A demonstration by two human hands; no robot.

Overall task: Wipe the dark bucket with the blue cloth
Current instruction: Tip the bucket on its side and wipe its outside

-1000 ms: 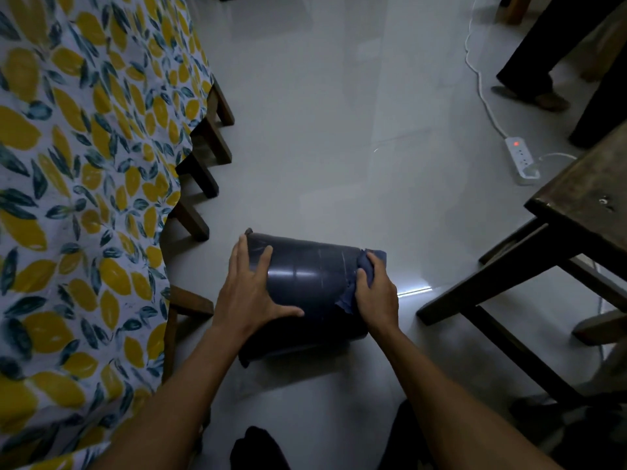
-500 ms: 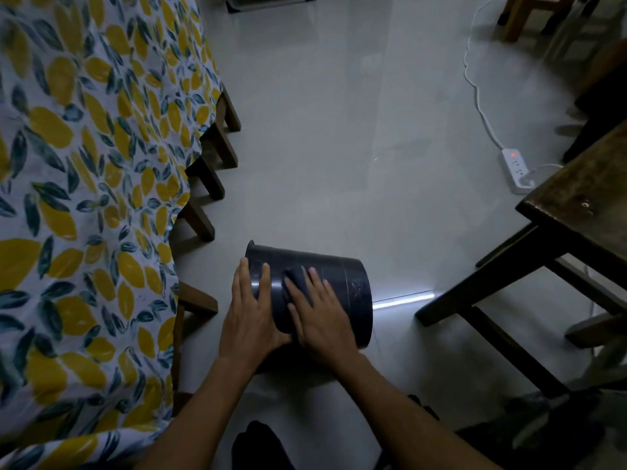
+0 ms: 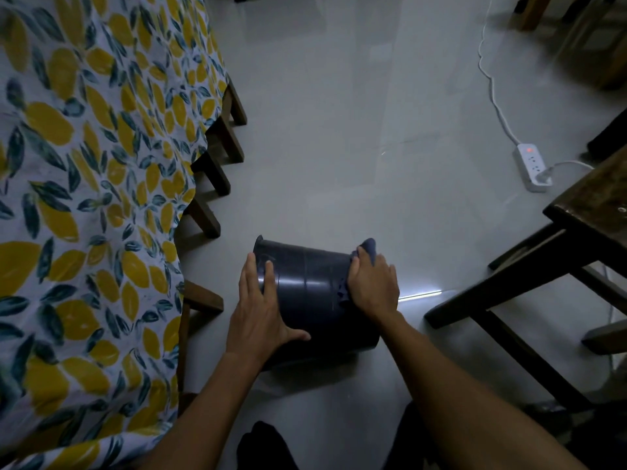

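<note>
The dark bucket (image 3: 314, 296) lies on its side on the pale floor, rim to the left and base to the right. My left hand (image 3: 259, 308) lies flat on its wall near the rim, fingers spread, thumb low on the side. My right hand (image 3: 373, 286) presses the blue cloth (image 3: 369, 247) against the bucket's base end. Only the cloth's top fold and a frayed edge under my palm show; the rest is hidden by the hand.
A table with a lemon-print cloth (image 3: 84, 198) and dark wooden legs (image 3: 217, 171) fills the left. A dark wooden table (image 3: 590, 212) with crossbars stands at the right. A white power strip (image 3: 532, 166) with its cable lies on the floor behind it.
My right hand has slid with the cloth from the bucket's middle wall, beside the left hand, out to the base end at the right. The left hand has stayed near the rim.
</note>
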